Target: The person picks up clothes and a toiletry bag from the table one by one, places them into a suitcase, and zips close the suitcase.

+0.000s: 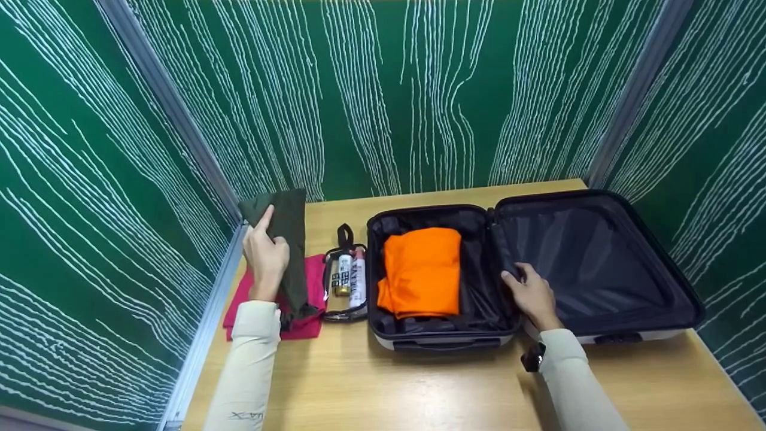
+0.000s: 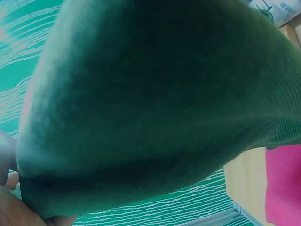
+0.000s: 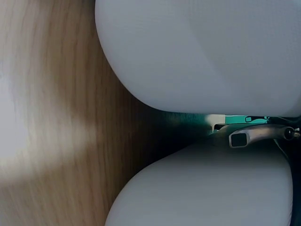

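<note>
In the head view my left hand [image 1: 266, 254] holds a dark green folded garment [image 1: 292, 254] up at a slant, its index finger stretched along the fabric. The same green fabric [image 2: 155, 103] fills most of the left wrist view, with fingertips at its lower left corner. Beneath it lies a crimson folded cloth [image 1: 314, 278], partly covered. My right hand [image 1: 532, 296] grips the inner edge of an open suitcase [image 1: 446, 344] near the hinge; its fingertips are partly hidden. An orange folded garment [image 1: 422, 272] lies in the suitcase's left half.
Between the crimson cloth and the suitcase lies a clear pouch [image 1: 335, 314] with a black loop, holding small bottles or tubes. The suitcase's lid half [image 1: 574, 257] lies open to the right. Green walls [image 1: 359, 120] with white lines surround the wooden table [image 1: 419, 383].
</note>
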The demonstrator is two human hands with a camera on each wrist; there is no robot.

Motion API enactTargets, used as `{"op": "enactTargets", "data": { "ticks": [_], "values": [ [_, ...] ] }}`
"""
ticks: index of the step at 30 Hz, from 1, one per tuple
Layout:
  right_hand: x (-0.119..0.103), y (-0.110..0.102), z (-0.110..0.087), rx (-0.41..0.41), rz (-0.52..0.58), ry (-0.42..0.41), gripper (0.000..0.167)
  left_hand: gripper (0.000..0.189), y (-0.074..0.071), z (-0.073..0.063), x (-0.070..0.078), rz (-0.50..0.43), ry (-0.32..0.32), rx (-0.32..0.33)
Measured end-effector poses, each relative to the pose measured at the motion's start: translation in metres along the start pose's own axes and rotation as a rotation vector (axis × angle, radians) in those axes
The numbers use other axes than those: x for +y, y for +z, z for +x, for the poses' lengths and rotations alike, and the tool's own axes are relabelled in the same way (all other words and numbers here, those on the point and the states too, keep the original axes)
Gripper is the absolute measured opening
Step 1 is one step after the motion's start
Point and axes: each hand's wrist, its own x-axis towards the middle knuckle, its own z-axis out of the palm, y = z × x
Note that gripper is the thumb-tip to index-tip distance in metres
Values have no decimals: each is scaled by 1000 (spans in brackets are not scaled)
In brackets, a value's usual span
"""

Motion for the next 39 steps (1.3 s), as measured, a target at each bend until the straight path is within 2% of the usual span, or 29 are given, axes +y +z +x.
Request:
{"op": "enactTargets", "data": {
  "ticks": [22,39],
  "values": [
    [2,1,2,-3,-21,18,65,67,2,0,9,-32,26,22],
    [0,0,3,15,-37,20,63,66,5,-1,19,-47,24,3]
  ]
}}
